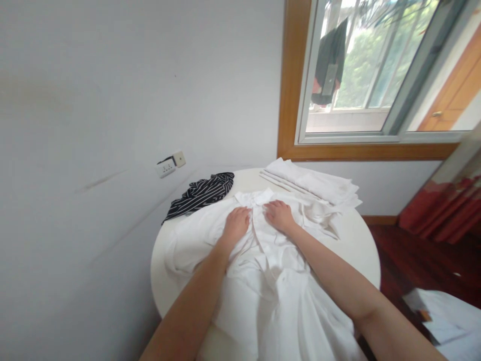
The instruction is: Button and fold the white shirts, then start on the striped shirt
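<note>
A white button-up shirt (278, 255) lies front up on a round white table (364, 250), its collar towards the wall. Its lower part is rumpled and hangs over the near edge. My left hand (237, 224) rests on the shirt just left of the button placket, below the collar. On the other side of the placket my right hand (280, 216) lies with its fingers stretched out a little apart. Both palms face down on the cloth, and their fingertips point towards the collar. One sleeve is bunched up to the right of my right hand.
A stack of folded white cloth (311, 181) lies at the table's back right. A black-and-white striped garment (203, 194) is at the back left, near the wall socket (166, 168). White material (447, 321) sits low at the right, beside the dark red floor.
</note>
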Available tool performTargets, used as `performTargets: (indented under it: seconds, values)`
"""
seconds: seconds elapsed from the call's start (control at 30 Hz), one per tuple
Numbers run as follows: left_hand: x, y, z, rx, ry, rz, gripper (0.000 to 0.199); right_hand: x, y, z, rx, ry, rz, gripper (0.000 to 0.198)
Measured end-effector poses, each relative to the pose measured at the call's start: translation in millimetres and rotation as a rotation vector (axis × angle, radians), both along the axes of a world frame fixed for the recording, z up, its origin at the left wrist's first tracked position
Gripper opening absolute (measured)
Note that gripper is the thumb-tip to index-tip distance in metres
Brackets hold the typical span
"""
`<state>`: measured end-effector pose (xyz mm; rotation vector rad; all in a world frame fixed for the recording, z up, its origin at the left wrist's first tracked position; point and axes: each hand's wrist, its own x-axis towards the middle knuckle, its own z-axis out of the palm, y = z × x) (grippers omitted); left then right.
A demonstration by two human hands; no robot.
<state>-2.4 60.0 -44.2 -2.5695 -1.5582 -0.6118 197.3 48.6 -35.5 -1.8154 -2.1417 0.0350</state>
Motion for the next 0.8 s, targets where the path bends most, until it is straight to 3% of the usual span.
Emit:
performTargets:
  seconds: [0.17,0.37,0.53,0.7,0.8]
  values:
    - [-3.0,3.8,-10.5,-0.18,0.115,0.017,0.047,-0.4,-5.0,-6.4,-0.203,-0.098,0.075,0.064]
    - [-2.1,4.8,-7.3,-0.291,0.145,0.036,0.051,1.7,-2.2,-6.2,-0.238,-0.091,0.104,0.066]
    - [0.6,0.4,-5.4,-0.24,0.14,0.062,0.05,2.7,-4.0,-5.0,-0.212,-0.103,0.112,0.057]
    - [-1.1,-2.1,-2.8,-0.073,0.099,0.033,0.042,-2.5,-4.6,-6.5,-0.052,-0.11,0.147,0.049]
    - [-2.5,1.3,-4.8,-0.069,0.085,0.021,0.04,-6.6,-1.1,-8.4,-0.085,-0.091,0.192,0.047]
